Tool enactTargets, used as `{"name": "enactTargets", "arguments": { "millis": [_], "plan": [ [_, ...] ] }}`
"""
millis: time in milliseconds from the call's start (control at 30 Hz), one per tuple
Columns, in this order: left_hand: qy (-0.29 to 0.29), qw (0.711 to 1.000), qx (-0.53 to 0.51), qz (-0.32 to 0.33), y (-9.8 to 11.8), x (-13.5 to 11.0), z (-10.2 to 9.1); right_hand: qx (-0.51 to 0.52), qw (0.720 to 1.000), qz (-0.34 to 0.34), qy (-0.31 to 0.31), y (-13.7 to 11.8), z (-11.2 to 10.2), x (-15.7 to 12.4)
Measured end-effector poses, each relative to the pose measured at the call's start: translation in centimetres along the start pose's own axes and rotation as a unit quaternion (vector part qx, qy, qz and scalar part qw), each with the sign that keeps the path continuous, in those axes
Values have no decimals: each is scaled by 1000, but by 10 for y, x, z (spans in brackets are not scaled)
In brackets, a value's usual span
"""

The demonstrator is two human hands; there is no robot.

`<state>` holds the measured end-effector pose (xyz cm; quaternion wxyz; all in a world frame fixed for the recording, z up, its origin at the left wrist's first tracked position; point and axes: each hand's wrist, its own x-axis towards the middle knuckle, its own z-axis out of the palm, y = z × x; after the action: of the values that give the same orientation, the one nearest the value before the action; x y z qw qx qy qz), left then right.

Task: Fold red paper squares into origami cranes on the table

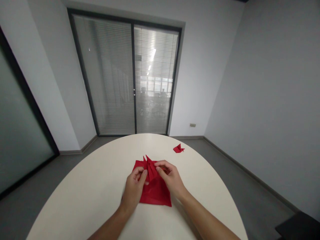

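Between my two hands is a folded red paper figure, with narrow points sticking up at its far end. My left hand pinches its left side between thumb and fingers. On the right side, my right hand grips it with thumb and forefinger. Beneath the figure, a red paper sheet lies on the table, its far left corner showing past my left fingers. My fingers cover part of the folds.
The round white table carries a smaller folded red paper piece near its far right edge. Beyond stand glass doors with blinds. A black object sits at the lower right, off the table.
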<state>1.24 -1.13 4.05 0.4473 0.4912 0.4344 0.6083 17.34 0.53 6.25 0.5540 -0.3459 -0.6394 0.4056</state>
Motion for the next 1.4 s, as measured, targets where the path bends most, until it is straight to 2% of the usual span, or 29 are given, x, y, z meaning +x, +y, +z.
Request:
{"name": "enactTargets", "arguments": {
  "millis": [167,300,533,700,767,833,900,1033,1167,1333,1400],
  "plan": [
    [11,999,20,22,4,-2,-1,-39,999,3,-32,-6,0,-3],
    [24,998,41,43,6,-3,-2,-80,994,-32,-70,-10,-4,-6],
    [24,996,-73,-50,1,0,-1,-150,968,-98,-176,-16,-14,-12],
    [-11,995,-66,-79,-7,1,-1,-203,959,-160,-115,-18,-8,-12],
    [-1,998,-40,-51,-7,0,-1,-205,960,-170,-90,-17,-5,-10],
    [30,1000,2,8,-5,-2,0,-211,963,-156,-62,-14,-4,-7],
    [35,997,39,57,1,-4,2,-203,971,-123,-33,-10,-3,-5],
    [-26,997,55,41,11,-9,5,-142,987,-69,17,-3,-2,-2],
    [-20,999,43,-11,8,-7,5,-165,983,-79,-12,-7,-1,-6],
    [10,999,-14,-30,3,-2,3,-175,974,-97,-102,-19,-2,-10],
    [23,998,-38,-39,4,-2,3,-178,973,-99,-111,-20,-2,-9]
  ]
}}
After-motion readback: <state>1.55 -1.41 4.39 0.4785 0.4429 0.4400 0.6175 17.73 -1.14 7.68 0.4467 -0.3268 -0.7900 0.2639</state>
